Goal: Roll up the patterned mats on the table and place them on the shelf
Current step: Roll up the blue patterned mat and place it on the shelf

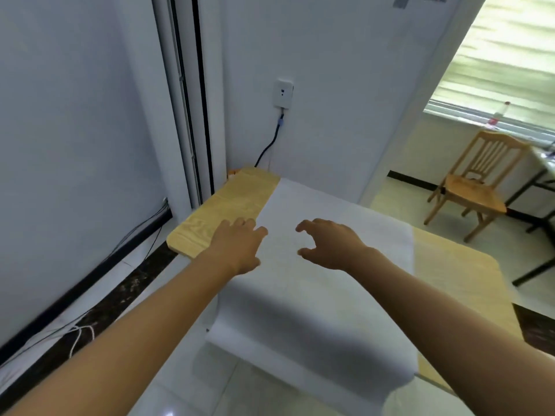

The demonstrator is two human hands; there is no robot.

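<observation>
A pale white mat (330,295) lies spread flat over a light wooden table (237,193), its near end drooping over the table's front edge. Any pattern on it is too faint to make out. My left hand (237,247) hovers at the mat's left edge, fingers spread, part over bare wood. My right hand (327,244) is above the mat's middle, fingers curled like a claw and holding nothing. Both forearms reach in from the bottom of the view. No shelf is in sight.
A white wall with a socket (283,94) and a dark cable (270,145) stands behind the table. Cables run along the floor at the left. A wooden chair (477,181) and a dark-legged table (540,181) stand at the right, under a window.
</observation>
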